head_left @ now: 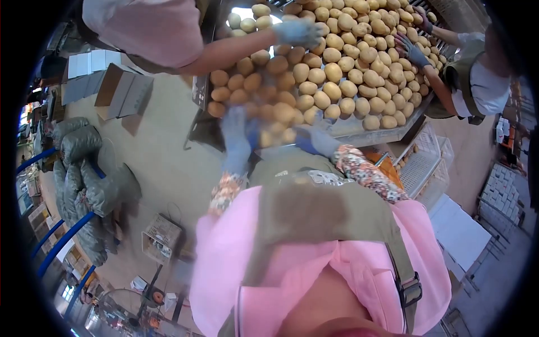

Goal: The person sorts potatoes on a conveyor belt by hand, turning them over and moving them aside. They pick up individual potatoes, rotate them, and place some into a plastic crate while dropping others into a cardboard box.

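Note:
Many pale yellow-brown potatoes (pixel 332 72) cover a metal sorting table (pixel 359 127) in front of me. My left hand (pixel 234 135), in a blue-grey glove, lies at the table's near left edge with its fingers stretched toward the nearest potatoes. A blurred patch hides part of its inner side. My right hand (pixel 318 139), gloved in grey and blue, is at the near edge beside the front row, fingers apart. No potato shows in either hand. Both of my forearms wear flowered sleeve covers (pixel 368 168).
Across the left side a co-worker's gloved hand (pixel 297 32) reaches over the potatoes; another co-worker's gloved hand (pixel 412 51) touches them at right. White plastic crates (pixel 418 163) stand below right. Cardboard boxes (pixel 124 90) and a grey-green padded jacket (pixel 84 163) are at left.

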Demonstrator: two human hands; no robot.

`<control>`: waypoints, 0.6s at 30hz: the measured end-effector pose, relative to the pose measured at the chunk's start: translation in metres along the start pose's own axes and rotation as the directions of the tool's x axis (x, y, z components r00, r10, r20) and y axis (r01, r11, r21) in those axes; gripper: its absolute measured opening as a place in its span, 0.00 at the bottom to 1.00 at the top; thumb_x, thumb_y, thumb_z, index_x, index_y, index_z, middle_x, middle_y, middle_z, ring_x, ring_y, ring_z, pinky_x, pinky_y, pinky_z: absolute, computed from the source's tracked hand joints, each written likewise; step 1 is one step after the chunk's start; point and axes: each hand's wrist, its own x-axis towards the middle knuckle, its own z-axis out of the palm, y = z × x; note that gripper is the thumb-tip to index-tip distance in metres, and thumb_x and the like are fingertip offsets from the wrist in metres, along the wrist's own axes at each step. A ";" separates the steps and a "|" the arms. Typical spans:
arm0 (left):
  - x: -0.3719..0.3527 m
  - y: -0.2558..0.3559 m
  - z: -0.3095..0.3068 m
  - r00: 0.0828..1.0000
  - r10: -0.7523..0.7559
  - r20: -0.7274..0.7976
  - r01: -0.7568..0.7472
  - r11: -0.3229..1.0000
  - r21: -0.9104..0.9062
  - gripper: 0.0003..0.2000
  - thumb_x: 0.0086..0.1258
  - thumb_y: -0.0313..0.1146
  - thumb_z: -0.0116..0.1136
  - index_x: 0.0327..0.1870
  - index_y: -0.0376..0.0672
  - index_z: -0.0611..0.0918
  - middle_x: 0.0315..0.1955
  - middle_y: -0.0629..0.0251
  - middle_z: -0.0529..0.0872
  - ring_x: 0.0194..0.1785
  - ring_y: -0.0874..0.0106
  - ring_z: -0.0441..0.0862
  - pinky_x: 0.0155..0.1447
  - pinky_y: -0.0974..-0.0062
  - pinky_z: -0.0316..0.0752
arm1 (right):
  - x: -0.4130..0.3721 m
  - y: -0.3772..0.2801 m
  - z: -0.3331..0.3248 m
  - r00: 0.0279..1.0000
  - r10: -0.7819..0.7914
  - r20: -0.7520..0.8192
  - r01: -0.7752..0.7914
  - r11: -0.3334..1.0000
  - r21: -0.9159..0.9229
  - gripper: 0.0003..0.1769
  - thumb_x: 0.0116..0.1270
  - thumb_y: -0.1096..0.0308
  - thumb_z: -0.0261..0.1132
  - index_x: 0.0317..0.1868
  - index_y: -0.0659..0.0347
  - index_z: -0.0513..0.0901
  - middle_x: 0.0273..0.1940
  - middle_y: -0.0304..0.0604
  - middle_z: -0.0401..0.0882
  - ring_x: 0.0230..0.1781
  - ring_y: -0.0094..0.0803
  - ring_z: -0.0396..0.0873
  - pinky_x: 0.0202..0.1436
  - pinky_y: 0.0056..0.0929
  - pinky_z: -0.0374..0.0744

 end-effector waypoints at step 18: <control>0.014 0.045 -0.003 0.792 -0.191 0.580 0.184 0.980 0.071 0.28 0.56 0.44 0.68 0.58 0.49 0.76 0.58 0.56 0.76 0.58 0.55 0.75 0.61 0.61 0.71 | -0.047 0.092 -0.022 0.922 0.009 -0.388 -0.123 0.955 -0.271 0.36 0.66 0.62 0.61 0.73 0.54 0.61 0.74 0.58 0.53 0.71 0.56 0.60 0.71 0.42 0.64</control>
